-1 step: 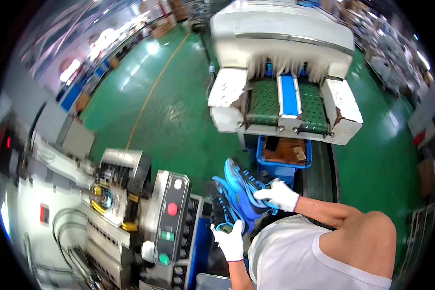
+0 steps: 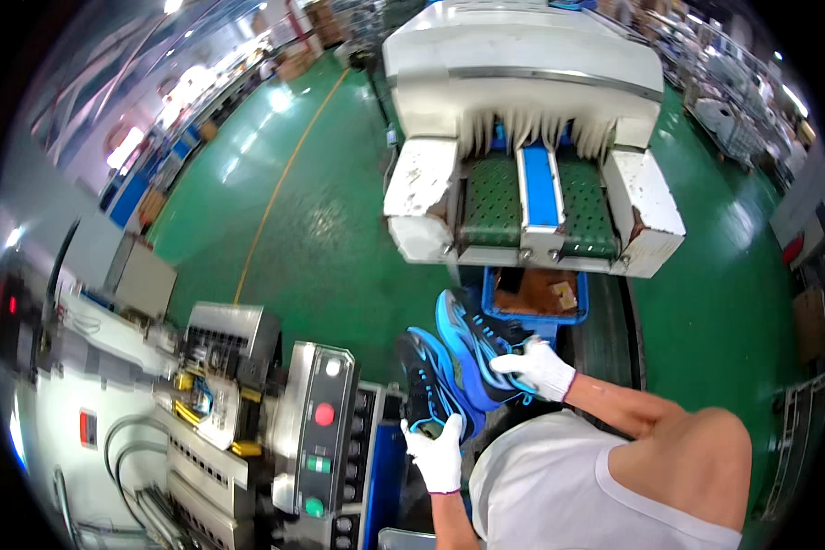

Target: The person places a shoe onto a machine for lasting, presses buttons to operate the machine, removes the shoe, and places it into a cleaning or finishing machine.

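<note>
Two blue-and-black sports shoes are held side by side in front of my body, toes pointing away from me. My left hand (image 2: 436, 453), in a white glove, is closed on the heel end of the left shoe (image 2: 428, 390). The gloved right hand (image 2: 539, 368) grips the right shoe (image 2: 475, 344) near its collar, thumb on top. Bright blue laces show on both, and the shoes' inner sides lie close together. The fingers under each shoe are hidden.
Ahead stands a white conveyor machine (image 2: 522, 73) with fringe strips over green perforated belts (image 2: 491, 203). Below it sits a blue crate (image 2: 580, 312) with brown contents. At left are a control panel (image 2: 324, 440) with coloured buttons and a metal machine (image 2: 238, 335). Green floor (image 2: 321, 215) lies beyond.
The view has shifted slightly, so the conveyor machine appears a little farther left and the control panel lower. The right shoe's toe has moved slightly up and right. Both hands keep their hold.
</note>
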`<action>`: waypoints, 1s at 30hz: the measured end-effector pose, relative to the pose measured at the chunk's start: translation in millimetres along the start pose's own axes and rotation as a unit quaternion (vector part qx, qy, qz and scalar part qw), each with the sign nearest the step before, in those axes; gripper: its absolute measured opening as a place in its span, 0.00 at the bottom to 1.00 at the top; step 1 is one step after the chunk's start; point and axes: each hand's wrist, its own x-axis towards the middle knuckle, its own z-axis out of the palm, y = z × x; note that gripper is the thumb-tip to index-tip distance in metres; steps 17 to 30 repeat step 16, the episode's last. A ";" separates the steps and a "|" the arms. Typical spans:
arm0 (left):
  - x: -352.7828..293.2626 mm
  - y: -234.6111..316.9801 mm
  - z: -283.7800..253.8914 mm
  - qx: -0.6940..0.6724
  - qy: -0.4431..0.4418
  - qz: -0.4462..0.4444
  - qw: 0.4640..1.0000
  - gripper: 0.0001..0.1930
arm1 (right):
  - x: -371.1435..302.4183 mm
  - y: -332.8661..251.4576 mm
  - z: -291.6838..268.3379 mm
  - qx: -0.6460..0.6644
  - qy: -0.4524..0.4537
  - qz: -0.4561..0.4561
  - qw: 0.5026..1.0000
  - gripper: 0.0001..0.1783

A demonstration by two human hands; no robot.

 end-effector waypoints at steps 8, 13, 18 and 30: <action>161.8 182.2 192.1 0.037 -0.159 0.255 0.953 0.39 | 87.4 -91.2 -179.8 -0.116 0.350 -0.260 0.893 0.46; 254.9 196.4 350.1 0.166 -0.159 0.321 0.919 0.44 | 190.2 -145.3 -247.6 -0.217 0.425 -0.166 0.863 0.44; 299.1 230.7 384.9 0.190 -0.181 0.253 0.931 0.44 | 238.4 -201.6 -259.0 -0.286 0.386 -0.102 0.871 0.46; 299.1 230.7 384.9 0.190 -0.181 0.253 0.931 0.44 | 238.4 -201.6 -259.0 -0.286 0.386 -0.102 0.871 0.46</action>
